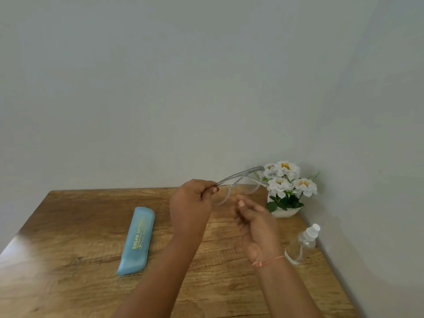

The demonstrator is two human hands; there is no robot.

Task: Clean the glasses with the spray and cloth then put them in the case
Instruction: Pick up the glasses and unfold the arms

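Glasses (238, 185) with a clear, pale frame and grey temples hang in the air above the wooden table (68, 237), pinched at one temple hinge by the left hand (191, 203). Just beside the lower lens, the right hand (254, 222) is blurred, loosely curled and gripping nothing. On the table lie a soft light-blue case (137, 241) with gold lettering and, at the right, a clear plastic spray bottle (306, 241).

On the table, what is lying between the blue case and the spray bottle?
In the head view, no object lies on the table between the blue case and the spray bottle; only the person's two forearms cross above that stretch.
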